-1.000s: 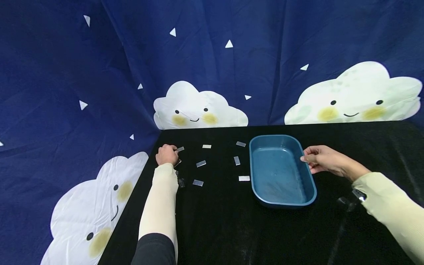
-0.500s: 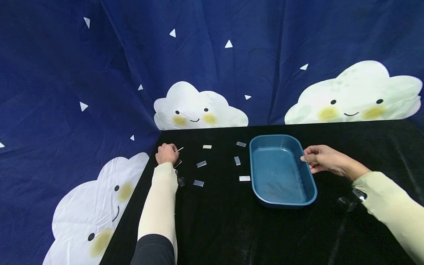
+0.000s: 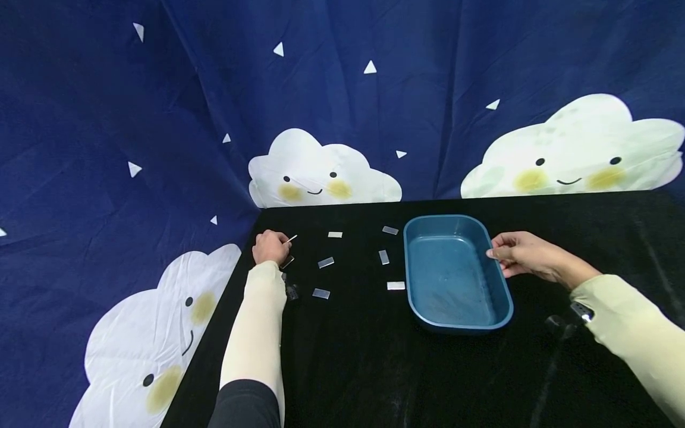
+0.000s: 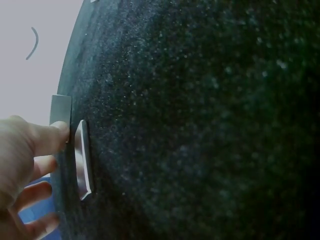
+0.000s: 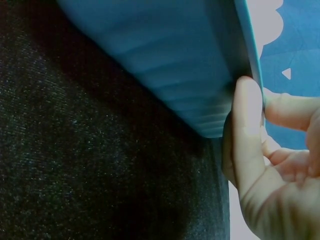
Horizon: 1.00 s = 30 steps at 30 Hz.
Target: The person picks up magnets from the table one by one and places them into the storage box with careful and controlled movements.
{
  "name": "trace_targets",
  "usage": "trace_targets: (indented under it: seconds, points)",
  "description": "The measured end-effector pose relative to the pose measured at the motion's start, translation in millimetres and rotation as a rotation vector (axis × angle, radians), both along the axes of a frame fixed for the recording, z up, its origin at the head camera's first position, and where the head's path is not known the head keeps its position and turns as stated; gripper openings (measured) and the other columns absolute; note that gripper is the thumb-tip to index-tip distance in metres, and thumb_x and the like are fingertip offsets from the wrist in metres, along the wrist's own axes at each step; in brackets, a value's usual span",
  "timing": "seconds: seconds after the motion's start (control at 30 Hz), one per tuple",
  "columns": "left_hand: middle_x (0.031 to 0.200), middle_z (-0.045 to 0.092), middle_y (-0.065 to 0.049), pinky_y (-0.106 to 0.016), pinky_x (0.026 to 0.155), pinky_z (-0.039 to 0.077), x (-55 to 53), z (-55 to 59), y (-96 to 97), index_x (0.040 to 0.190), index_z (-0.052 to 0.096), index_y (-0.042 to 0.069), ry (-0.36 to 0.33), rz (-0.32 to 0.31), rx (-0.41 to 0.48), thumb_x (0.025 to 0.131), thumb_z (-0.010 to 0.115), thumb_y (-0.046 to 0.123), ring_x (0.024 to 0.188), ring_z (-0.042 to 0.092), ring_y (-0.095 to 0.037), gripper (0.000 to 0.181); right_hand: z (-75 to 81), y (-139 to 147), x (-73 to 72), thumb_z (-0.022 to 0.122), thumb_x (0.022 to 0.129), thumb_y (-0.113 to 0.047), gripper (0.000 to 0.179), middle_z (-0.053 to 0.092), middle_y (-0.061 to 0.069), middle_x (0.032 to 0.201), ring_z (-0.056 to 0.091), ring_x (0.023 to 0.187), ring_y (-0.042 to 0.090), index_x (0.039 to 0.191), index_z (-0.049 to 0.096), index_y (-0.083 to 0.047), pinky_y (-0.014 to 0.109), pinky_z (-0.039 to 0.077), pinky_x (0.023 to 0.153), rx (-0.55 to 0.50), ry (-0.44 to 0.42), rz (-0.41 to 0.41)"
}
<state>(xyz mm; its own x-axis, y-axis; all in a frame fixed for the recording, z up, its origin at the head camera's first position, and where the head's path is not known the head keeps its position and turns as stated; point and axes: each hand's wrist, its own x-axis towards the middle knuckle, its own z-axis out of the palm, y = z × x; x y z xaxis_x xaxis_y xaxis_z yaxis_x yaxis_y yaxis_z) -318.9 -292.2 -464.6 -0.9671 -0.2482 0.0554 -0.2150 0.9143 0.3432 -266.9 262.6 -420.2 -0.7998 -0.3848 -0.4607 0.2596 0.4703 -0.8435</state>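
At the far left of the black table, my left hand [image 3: 270,246] pinches a small flat grey rectangular plate [image 4: 61,107] by one end, with the thumb across its face. In the head view this plate shows as a thin line, tilted on edge. Just beside that hand lies a second small shiny plate [image 4: 84,160]. On the other side, my right hand [image 3: 521,255] grips the right rim of a blue rectangular plastic tub [image 3: 449,279], one digit inside and one outside the wall. Nothing shows in the tub.
Several more small plates lie spread over the black cloth [image 3: 348,356], among them a grey plate [image 3: 326,262] mid-left and a white plate [image 3: 396,286] close to the tub's left side. Behind and to the left hangs a blue curtain [image 3: 332,71] with printed clouds.
The plate at my left fingers has gone from lying flat to tilted on edge, pinched by the left hand. My right hand and the tub have stayed in place.
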Motion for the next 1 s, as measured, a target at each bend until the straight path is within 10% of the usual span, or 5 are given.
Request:
trace_targets:
  seconds: [1.0]
  points:
    - [0.129,0.063,-0.007,-0.051,0.103,0.042,11.2,53.9,27.9,0.098,0.078,0.013,0.282,-0.139,0.018,0.090,0.069,0.024,0.127,0.050,-0.031,0.016,-3.5,-4.7,2.6,0.049,0.101,-0.022,0.023,0.056,-0.001,0.085,0.062,0.073,0.010,0.114,0.044,-0.004,0.027,0.058,0.069,0.010,0.040,0.001]
